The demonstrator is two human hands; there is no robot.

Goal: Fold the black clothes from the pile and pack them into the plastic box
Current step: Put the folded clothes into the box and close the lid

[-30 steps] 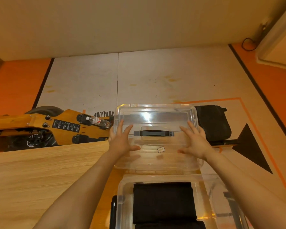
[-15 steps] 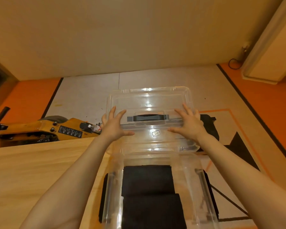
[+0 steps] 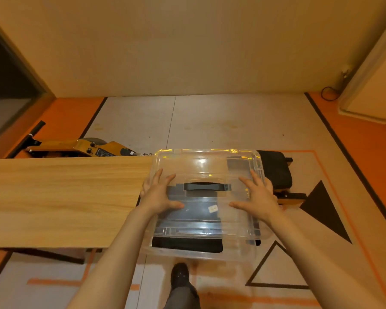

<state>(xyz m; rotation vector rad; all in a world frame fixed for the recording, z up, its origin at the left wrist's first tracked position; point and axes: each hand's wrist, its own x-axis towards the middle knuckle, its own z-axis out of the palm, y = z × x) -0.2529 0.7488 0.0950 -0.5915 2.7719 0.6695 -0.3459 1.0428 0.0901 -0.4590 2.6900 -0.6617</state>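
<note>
1. Both hands lie flat with fingers spread on the clear lid (image 3: 206,168): left hand (image 3: 157,195) and right hand (image 3: 257,197) either side of its black handle (image 3: 206,186).
2. Beneath them, folded black clothes (image 3: 187,244) fill the plastic box (image 3: 241,253) under the palms.
3. Step, as I judge it: closing the packed box.
4. Next calls for even downward pressure until the lid seats squarely all round.
</note>
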